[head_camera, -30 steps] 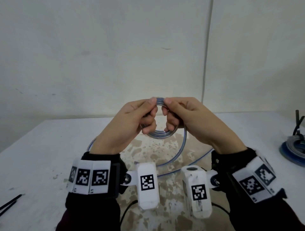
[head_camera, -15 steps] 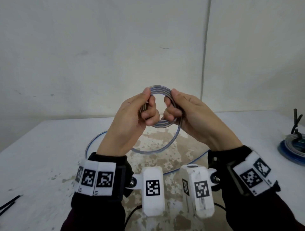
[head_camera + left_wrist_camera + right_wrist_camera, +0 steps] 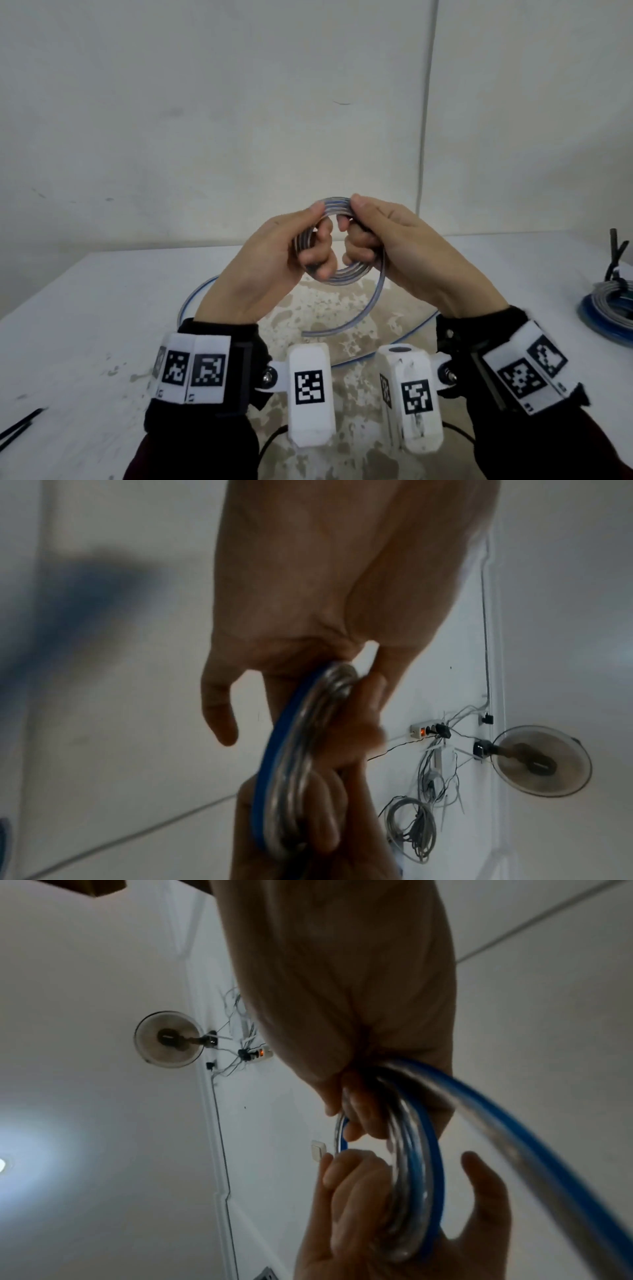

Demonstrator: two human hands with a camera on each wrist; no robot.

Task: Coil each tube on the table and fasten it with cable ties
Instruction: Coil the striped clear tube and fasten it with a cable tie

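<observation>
A clear tube with a blue stripe is wound into a small coil [image 3: 346, 275] held upright above the table. My left hand [image 3: 274, 253] grips the coil's left side, thumb on top and fingers curled through the ring. My right hand [image 3: 394, 246] grips the right side the same way. The coil [image 3: 291, 764] runs across my left fingers in the left wrist view. In the right wrist view the coil [image 3: 418, 1177] sits between both hands. The loose tail [image 3: 356, 318] hangs from the coil and trails in a loop over the table.
A finished coil of tube [image 3: 606, 305] with black cable ties [image 3: 616, 253] lies at the table's right edge. Loose black cable ties [image 3: 20, 425] lie at the front left. The white table [image 3: 102, 308] has a worn patch in the middle; a wall stands behind.
Both hands have lifted the coil a little and turned it, and another stretch of the tail has been wound in; the loose loop on the table is shorter.
</observation>
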